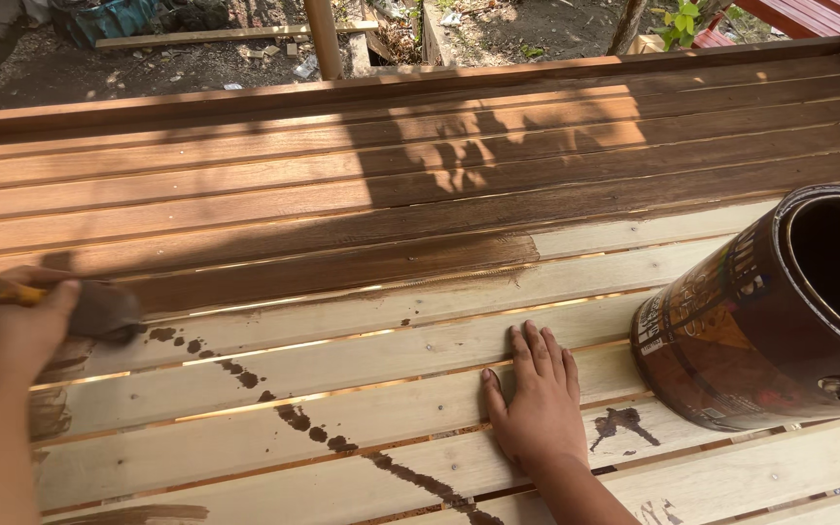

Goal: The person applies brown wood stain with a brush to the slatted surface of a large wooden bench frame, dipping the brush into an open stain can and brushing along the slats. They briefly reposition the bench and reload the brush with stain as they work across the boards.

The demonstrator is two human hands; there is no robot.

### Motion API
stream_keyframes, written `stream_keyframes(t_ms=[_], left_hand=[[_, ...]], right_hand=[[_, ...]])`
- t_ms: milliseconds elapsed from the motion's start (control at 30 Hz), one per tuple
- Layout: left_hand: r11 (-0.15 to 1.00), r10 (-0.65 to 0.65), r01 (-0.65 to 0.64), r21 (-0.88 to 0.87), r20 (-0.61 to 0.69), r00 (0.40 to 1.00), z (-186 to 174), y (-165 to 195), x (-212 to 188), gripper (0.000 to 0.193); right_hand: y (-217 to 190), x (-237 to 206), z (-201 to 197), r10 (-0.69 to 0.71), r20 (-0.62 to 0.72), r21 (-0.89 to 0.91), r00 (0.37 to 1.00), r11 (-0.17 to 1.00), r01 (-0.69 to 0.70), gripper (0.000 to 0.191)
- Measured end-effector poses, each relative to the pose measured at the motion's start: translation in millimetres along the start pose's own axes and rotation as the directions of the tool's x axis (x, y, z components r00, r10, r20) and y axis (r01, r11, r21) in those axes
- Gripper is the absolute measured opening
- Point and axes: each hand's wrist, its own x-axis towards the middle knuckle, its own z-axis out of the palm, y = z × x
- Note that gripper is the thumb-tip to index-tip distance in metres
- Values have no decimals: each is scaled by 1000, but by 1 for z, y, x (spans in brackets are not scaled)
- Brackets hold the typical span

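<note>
Two hands are working over this slatted tabletop (342, 365). Nearest me, my right hand (535, 403) is lying flat on a pale, unstained slat, fingers (537, 352) stretched out and slightly spread, its grip open and holding nothing. Just to its right a dark splash of stain (624, 425) is marking the bare wood, and a trail of drips (294, 416) is running diagonally across the slats to its left, from near the brush down toward the bottom edge of the view.

At the left edge my left hand (7, 326) is closing its grip around the handle of a paintbrush (99, 309), whose dark bristles are pressing on the slat right at the boundary between stained and raw wood. Between the two hands several pale slats are lying open, with narrow gaps letting light through.

To the right, a round tin of wood stain (760, 321) is sitting tilted with its open mouth facing up and right, its rim cut off by the picture's edge; it is standing near my right hand but not touching it.

Farther off, the slats are already showing dark brown, partly in shadow, partly in sun. Beyond the raised far rail (420, 83), bare ground with scraps and a wooden post (324, 37) are showing.
</note>
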Motion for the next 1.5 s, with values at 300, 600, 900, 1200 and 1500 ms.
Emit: stream_keyframes(t_ms=[300,600,900,1200,1500], left_hand=[[764,-11,-141,630,231,973,75,171,-40,18],[875,481,-471,-108,300,824,232,465,-167,13],[918,64,57,-392,288,955,179,272,-72,43],[855,155,26,-518,302,941,202,299,-86,26],[639,14,384,-666,509,860,145,216,-48,43]], right_hand=[[-1,0,-2,1,-6,-2,1000,1000,-1,75],[1,-1,-8,-44,-4,41,999,998,44,83],[-4,-3,-7,10,33,27,999,1000,-10,76],[-1,-3,-5,1,18,12,1000,1000,-1,78],[-3,-4,-5,-13,-9,37,1000,999,14,77]])
